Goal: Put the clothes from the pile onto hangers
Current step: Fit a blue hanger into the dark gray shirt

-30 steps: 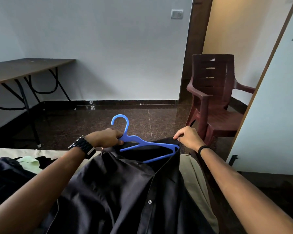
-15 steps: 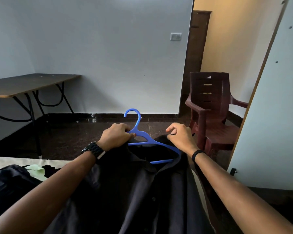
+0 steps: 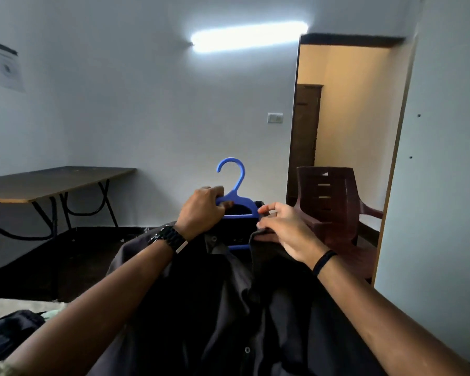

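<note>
Blue hanger [image 3: 235, 198]: centre frame, hook upright, lower bar inside black shirt [image 3: 228, 308]. Left hand [image 3: 201, 211]: fingers curled round hanger's left shoulder. Right hand [image 3: 284, 230]: fingertips pinching shirt collar at hanger's right end. Since earlier frame: hanger and shirt raised higher; hook now vertical.

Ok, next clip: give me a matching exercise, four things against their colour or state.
Things:
1. hanger
2. shirt
3. chair
4. left hand

States:
A. dark, draped over the hanger
B. maroon, by the doorway
C. blue, hook up
D. gripping the hanger near its neck

Pairs: 1-C, 2-A, 3-B, 4-D
</note>
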